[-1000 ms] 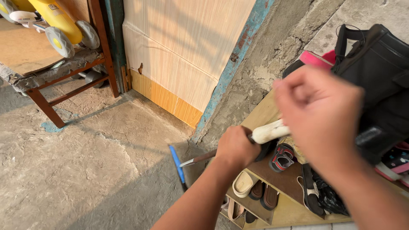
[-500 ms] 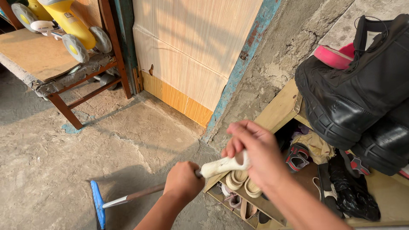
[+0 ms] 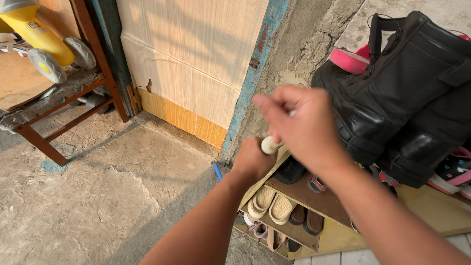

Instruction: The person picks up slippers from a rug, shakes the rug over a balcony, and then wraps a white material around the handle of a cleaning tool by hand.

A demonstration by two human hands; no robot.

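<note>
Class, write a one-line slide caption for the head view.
Both hands, left and right, grasp a pale broom handle above a shoe rack.

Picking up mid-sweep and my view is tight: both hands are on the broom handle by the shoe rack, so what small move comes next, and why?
Probably draw the broom's blue head away from the door frame onto open floor. Only a sliver of it shows past the left hand, tucked at the frame's foot beside the shoe rack. The right hand grips the handle top.
</note>
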